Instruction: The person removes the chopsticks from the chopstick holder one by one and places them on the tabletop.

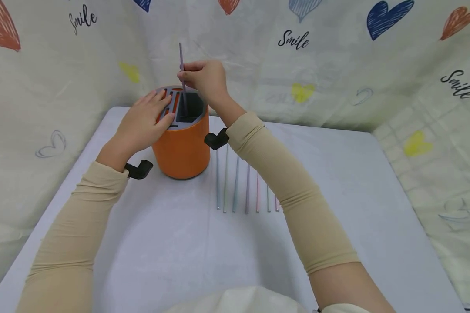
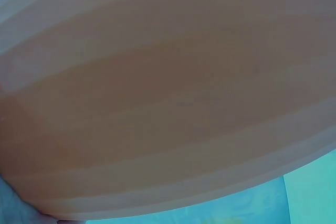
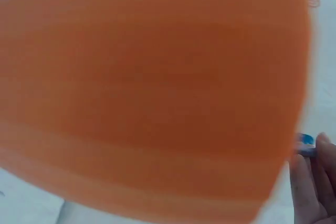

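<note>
An orange round pen holder (image 1: pixel 182 152) with a grey slotted top (image 1: pixel 175 126) stands at the table's back left. My left hand (image 1: pixel 141 121) rests on the left part of that top, fingers spread. Above the holder, my right hand (image 1: pixel 207 78) pinches a thin purple pencil-like stick (image 1: pixel 181 54) between thumb and fingers. The stick is nearly upright, its lower end inside the large open compartment (image 1: pixel 196 106). The holder's orange wall (image 2: pixel 168 93) fills most of the left wrist view. In the right wrist view, my right fingers (image 3: pixel 307 187) show beside the orange wall (image 3: pixel 157 93).
Several thin pastel sticks (image 1: pixel 235 187) lie side by side on the white table (image 1: pixel 160 243), right of the holder and partly under my right forearm. A light curtain (image 1: pixel 250 65) with hearts and "Smile" lettering hangs behind the table. Black wrist cameras (image 1: pixel 139 169) sit on both wrists.
</note>
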{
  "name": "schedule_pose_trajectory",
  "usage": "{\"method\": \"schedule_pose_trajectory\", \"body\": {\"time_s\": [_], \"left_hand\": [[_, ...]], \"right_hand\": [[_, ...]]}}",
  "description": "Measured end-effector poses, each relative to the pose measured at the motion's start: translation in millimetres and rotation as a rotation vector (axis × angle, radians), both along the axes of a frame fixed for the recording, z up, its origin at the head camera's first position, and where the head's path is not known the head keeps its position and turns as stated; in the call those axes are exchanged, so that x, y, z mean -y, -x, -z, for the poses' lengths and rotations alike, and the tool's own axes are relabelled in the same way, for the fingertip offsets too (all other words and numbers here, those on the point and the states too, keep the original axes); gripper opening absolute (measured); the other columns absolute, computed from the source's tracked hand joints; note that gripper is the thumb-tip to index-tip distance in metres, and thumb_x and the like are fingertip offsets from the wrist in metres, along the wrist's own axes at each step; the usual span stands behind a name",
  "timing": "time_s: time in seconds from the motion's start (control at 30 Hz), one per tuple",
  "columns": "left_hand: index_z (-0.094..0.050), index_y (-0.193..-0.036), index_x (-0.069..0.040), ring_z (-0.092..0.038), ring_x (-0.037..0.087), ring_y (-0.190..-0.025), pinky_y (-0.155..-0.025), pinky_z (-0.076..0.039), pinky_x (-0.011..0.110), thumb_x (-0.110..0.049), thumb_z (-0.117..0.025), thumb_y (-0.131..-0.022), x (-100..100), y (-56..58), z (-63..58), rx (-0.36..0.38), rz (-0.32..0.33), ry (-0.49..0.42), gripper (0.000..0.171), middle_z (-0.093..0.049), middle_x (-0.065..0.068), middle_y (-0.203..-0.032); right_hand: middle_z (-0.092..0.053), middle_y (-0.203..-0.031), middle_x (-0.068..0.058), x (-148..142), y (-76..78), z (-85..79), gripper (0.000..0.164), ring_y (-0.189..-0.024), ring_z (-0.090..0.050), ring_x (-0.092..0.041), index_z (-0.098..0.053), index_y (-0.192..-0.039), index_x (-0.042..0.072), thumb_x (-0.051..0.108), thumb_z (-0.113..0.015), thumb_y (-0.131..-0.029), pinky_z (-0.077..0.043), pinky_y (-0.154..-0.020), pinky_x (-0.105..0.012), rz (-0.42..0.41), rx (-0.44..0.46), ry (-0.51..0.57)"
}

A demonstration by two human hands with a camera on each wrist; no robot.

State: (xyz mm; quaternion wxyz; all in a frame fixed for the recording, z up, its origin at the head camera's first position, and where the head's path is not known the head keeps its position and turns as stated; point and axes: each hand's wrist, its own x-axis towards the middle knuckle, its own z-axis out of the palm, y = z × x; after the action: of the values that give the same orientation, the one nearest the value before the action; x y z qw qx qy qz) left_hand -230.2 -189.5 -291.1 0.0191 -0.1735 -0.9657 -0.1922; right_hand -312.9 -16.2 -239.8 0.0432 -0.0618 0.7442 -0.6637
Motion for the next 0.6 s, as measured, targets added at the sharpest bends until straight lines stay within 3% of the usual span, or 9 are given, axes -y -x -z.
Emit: {"method": "schedule_pose_trajectory", "body": {"time_s": [0.17,0.4,0.53,0.6], "left_hand": [[-0.027,-0.156,-0.004,-0.012,0.037,-0.155,-0.128,-0.008,0.05,-0.039,-0.03,-0.105,1.9,-0.5,0.6,-0.006,-0.007,0.002,0.063,-0.019,0.018,-0.166],[-0.029,-0.156,-0.002,-0.012,0.037,-0.155,-0.128,-0.008,0.051,-0.037,-0.03,-0.105,-0.4,0.5,-0.4,-0.021,-0.009,-0.006,0.061,-0.02,0.019,-0.165],[-0.031,-0.155,-0.001,-0.013,0.037,-0.155,-0.129,-0.008,0.049,-0.036,-0.032,-0.105,-2.0,0.8,-0.2,-0.03,-0.005,-0.016,0.061,-0.022,0.019,-0.164],[-0.031,-0.155,-0.002,-0.014,0.037,-0.155,-0.128,-0.009,0.05,-0.036,-0.033,-0.105,-2.7,0.9,-0.6,-0.032,-0.005,-0.021,0.061,-0.022,0.019,-0.164]], "right_hand": [[-0.076,-0.103,-0.017,-12.5,-6.3,-23.3,0.027,-0.091,-0.076,-0.019,-0.074,-0.111,-0.004,0.004,-0.074,-0.085,-0.061,-0.079,-0.02,0.022,-0.122,0.137],[-0.075,-0.096,-0.019,-40.3,-24.4,-63.7,0.022,-0.09,-0.075,-0.021,-0.071,-0.108,-0.011,-0.003,-0.069,-0.088,-0.06,-0.086,-0.022,0.057,-0.365,0.321],[-0.074,-0.087,-0.013,-63.1,-36.9,-81.5,0.017,-0.089,-0.074,-0.021,-0.071,-0.103,-0.012,-0.003,-0.067,-0.089,-0.06,-0.087,-0.023,0.121,-0.438,0.365],[-0.073,-0.082,-0.01,-77.9,-41.8,-86.1,0.014,-0.087,-0.073,-0.021,-0.072,-0.1,-0.011,-0.003,-0.069,-0.088,-0.061,-0.086,-0.025,0.153,-0.432,0.393]]}}
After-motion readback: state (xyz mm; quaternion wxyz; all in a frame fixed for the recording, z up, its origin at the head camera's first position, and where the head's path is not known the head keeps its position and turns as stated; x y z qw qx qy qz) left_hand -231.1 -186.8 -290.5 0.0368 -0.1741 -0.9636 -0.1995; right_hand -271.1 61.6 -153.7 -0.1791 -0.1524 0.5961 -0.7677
